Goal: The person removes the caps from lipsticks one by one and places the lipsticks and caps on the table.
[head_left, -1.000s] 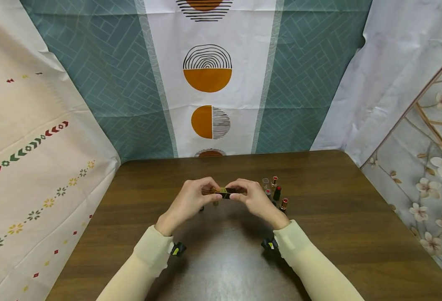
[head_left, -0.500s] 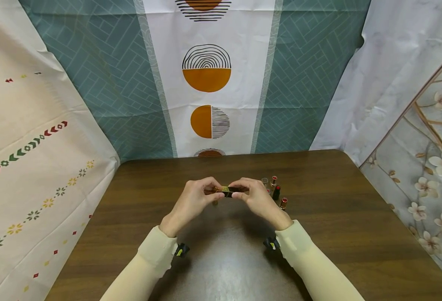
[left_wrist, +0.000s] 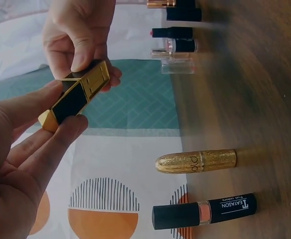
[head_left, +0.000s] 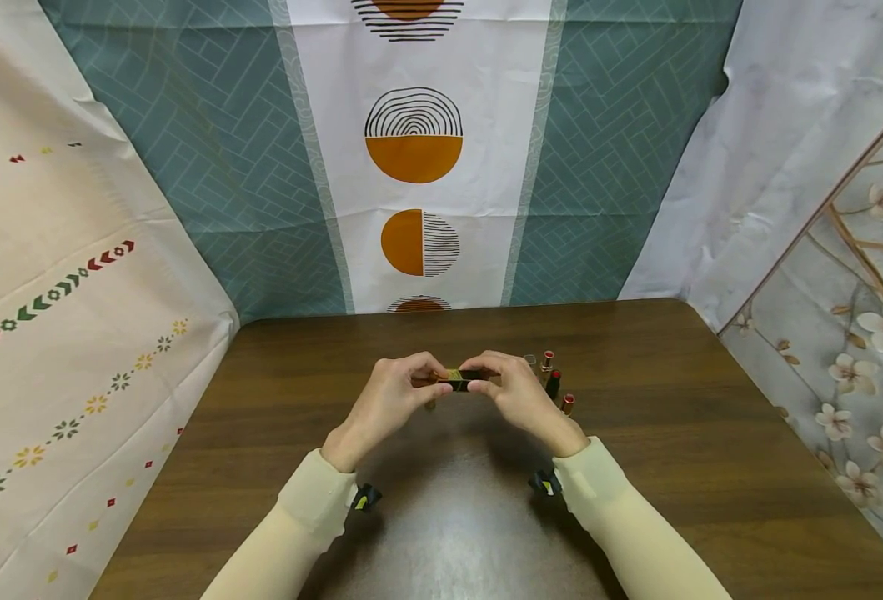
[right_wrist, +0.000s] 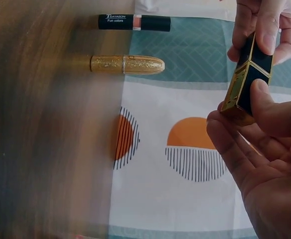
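Both hands hold one square-sided lipstick tube (left_wrist: 71, 103), black with gold edges and gold ends, raised above the table. In the left wrist view, my left hand (left_wrist: 21, 144) pinches one end between thumb and fingers. From the other side, my right hand (head_left: 516, 396) grips the opposite end. Its two halves meet at a gold seam, seen in the right wrist view. Beneath the hands stand a gold glitter lipstick tube (left_wrist: 198, 161) and a black lip tube (left_wrist: 230, 211) with a pinkish band, both upright. The head view mostly hides these behind my left hand.
Right of my right hand stands a group of several lipsticks, among them a red-tipped black lipstick (head_left: 554, 383) and a gold-topped one (head_left: 567, 404). A clear cap (left_wrist: 178, 66) is with them. Patterned cloth (head_left: 411, 167) hangs behind the wooden table (head_left: 636, 467).
Both hands have shifted slightly right with the lipstick tube between them. My left hand now hides the dark tube that showed below it earlier. The standing lipsticks have stayed put.
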The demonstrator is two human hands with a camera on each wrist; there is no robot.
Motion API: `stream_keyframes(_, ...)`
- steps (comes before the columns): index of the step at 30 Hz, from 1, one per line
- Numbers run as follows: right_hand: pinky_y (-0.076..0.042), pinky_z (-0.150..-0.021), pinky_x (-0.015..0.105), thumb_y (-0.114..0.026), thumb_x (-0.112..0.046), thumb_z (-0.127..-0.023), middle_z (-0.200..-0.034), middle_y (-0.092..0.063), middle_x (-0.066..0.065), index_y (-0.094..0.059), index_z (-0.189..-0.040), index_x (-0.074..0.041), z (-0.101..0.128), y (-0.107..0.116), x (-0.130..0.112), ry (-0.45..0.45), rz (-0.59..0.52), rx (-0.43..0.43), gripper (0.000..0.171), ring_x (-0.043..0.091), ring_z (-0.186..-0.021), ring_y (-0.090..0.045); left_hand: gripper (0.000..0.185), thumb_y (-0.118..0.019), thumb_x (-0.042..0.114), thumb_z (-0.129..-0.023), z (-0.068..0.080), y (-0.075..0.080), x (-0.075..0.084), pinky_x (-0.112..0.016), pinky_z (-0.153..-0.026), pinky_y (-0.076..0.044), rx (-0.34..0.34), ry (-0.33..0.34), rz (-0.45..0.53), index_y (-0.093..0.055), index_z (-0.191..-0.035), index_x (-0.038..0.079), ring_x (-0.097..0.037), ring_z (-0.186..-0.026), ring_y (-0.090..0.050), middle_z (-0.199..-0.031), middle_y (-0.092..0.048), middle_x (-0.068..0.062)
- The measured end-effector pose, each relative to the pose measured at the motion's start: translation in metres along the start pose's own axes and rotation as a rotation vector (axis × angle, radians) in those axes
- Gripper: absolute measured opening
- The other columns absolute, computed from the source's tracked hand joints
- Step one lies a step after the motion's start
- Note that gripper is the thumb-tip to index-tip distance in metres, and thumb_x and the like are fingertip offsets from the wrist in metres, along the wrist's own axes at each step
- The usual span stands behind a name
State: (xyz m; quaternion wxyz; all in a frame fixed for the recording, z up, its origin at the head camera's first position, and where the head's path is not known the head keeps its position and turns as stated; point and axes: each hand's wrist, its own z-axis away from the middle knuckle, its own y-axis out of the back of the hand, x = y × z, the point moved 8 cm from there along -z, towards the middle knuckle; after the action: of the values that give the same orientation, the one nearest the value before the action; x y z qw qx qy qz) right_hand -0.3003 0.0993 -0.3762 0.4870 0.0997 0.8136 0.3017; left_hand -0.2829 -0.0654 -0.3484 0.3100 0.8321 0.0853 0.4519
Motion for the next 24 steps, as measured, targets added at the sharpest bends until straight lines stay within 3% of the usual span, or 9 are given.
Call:
stream_keyframes(3,-0.059,-0.091,0.046,-0.073,-0.002,-0.095,-0.113,-0.072,0.005,-0.074,-0.119,-0.005,0.000,0.001,0.000,0.008,-0.005,-0.006,0.024,0.023,-0.107,-0.068,0.013,-0.081,0.013,-0.091,0.000,0.000,0.000,-0.027,-0.066,-0.059,-0.002,0.001,-0.005,-0.075,-0.102,0.014,-0.003,-0.061,-0.065,-0.092,-0.076,0.004)
stream_keyframes(6,-0.059,-0.086,0.040,-0.074,-0.001,-0.093,-0.110,-0.072,0.004,-0.074,-0.117,-0.006,0.000,0.011,0.005,0.039,0.057,0.024,0.024,0.019,-0.098,-0.067,0.011,-0.081,0.015,-0.091,0.002,0.008,-0.002,-0.028,-0.066,-0.059,0.023,0.028,-0.018,-0.075,-0.101,0.016,-0.004,-0.067,-0.069,-0.093,-0.076,0.006)
stream_keyframes(10,-0.055,-0.073,0.031,-0.074,0.001,-0.093,-0.109,-0.072,0.009,-0.073,-0.118,-0.003,0.009,0.048,0.014,0.005,0.076,0.095,0.025,0.019,-0.084,-0.066,0.011,-0.082,0.017,-0.091,0.008,0.038,-0.004,-0.030,-0.071,-0.059,0.111,0.089,-0.060,-0.075,-0.100,0.018,-0.005,-0.079,-0.072,-0.094,-0.077,0.009)
stream_keyframes(13,-0.055,-0.072,0.028,-0.073,-0.002,-0.096,-0.110,-0.072,0.013,-0.071,-0.123,-0.003,0.012,0.075,0.010,-0.043,0.004,0.134,0.028,0.025,-0.086,-0.068,0.014,-0.082,0.015,-0.090,0.006,0.052,0.001,-0.033,-0.076,-0.060,0.145,0.085,-0.076,-0.074,-0.101,0.017,-0.009,-0.083,-0.074,-0.096,-0.077,0.007)
stream_keyframes(16,-0.054,-0.075,0.026,-0.073,-0.009,-0.098,-0.113,-0.072,0.015,-0.069,-0.128,-0.004,0.007,0.086,0.006,-0.068,-0.043,0.129,0.031,0.030,-0.091,-0.070,0.015,-0.082,0.014,-0.091,-0.004,0.047,0.008,-0.033,-0.081,-0.061,0.117,0.043,-0.071,-0.073,-0.103,0.016,-0.011,-0.088,-0.074,-0.099,-0.076,0.005)
stream_keyframes(20,-0.055,-0.078,0.027,-0.075,-0.014,-0.098,-0.118,-0.072,0.016,-0.068,-0.131,-0.003,0.006,0.083,0.019,-0.152,-0.091,0.080,0.035,0.032,-0.098,-0.072,0.014,-0.081,0.013,-0.091,-0.012,0.031,0.006,-0.030,-0.085,-0.060,0.080,0.024,-0.040,-0.072,-0.101,0.015,-0.010,-0.088,-0.073,-0.098,-0.074,0.005)
stream_keyframes(24,-0.057,-0.083,0.039,-0.075,-0.015,-0.098,-0.121,-0.072,0.016,-0.067,-0.131,-0.002,0.008,0.080,0.032,-0.198,-0.113,0.058,0.036,0.036,-0.102,-0.070,0.014,-0.081,0.012,-0.092,-0.018,0.018,0.002,-0.029,-0.084,-0.059,0.067,0.028,-0.011,-0.072,-0.101,0.015,-0.009,-0.087,-0.072,-0.098,-0.074,0.006)
